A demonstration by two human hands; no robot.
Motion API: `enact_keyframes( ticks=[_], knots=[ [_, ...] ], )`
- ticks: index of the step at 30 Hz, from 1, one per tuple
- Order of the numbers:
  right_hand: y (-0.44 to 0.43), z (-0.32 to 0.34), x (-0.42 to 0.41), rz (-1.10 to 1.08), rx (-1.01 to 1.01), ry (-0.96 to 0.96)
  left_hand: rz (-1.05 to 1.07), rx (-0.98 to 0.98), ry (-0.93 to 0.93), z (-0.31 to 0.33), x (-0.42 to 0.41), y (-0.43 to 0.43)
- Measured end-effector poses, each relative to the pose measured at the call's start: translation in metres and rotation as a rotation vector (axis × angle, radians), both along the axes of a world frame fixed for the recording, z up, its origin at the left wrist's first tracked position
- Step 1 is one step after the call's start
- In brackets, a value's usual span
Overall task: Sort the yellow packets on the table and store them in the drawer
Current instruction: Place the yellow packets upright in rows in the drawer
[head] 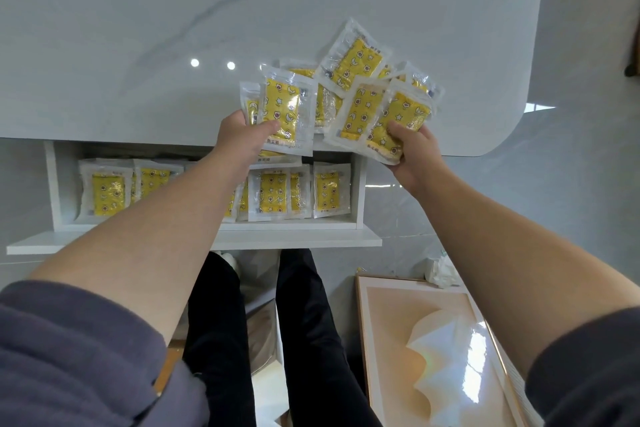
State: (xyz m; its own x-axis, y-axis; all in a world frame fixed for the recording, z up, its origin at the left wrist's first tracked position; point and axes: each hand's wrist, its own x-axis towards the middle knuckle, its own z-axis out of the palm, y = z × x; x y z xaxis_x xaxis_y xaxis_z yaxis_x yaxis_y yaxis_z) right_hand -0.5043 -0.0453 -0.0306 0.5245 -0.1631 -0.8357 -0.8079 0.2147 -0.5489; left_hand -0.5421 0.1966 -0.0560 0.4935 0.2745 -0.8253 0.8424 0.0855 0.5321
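So the left hand (247,137) has its thumb curled over the left stack (282,107) of packets. The right hand (414,152) is gripping the right bunch (398,118), which is fanned out a bit. Both lots are held over the near edge of the table (138,45), long sides running roughly near to far.

A few loose packets (349,61) sit on the table just beyond and between the two, overlapping at odd angles. They're all clear pouches with a yellow insert printed with stars and moons.

The drawer (194,241) is open right below, on the near side of both hands. The left hand is basically over it and the right is just past its right wall, so I'd guess the left goes in first. The stored packets (273,192) already stand in a row inside, so the job looks well along.
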Motion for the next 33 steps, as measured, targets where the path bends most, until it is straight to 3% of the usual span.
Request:
enact_keyframes(
  ticks=[7,15,20,26,33],
  knots=[
    [-0.001,0.0,-0.003,0.024,-0.059,-0.032,0.057,-0.118,-0.008,-0.002,-0.002,-0.003],
    [0.008,0.004,0.001,-0.261,0.325,-0.032,0.204,-0.213,0.004,-0.003,-0.008,-0.001],
    [0.012,0.0,0.004,-0.321,0.26,-0.007,0.249,-0.281,0.041,-0.003,-0.009,0.001],
    [0.009,-0.012,-0.012,-0.218,0.228,0.084,0.192,-0.236,-0.026,-0.011,-0.001,-0.005],
    [-0.001,-0.022,-0.04,0.037,0.367,0.185,0.221,-0.154,-0.122,-0.005,0.009,0.004]
  ],
)
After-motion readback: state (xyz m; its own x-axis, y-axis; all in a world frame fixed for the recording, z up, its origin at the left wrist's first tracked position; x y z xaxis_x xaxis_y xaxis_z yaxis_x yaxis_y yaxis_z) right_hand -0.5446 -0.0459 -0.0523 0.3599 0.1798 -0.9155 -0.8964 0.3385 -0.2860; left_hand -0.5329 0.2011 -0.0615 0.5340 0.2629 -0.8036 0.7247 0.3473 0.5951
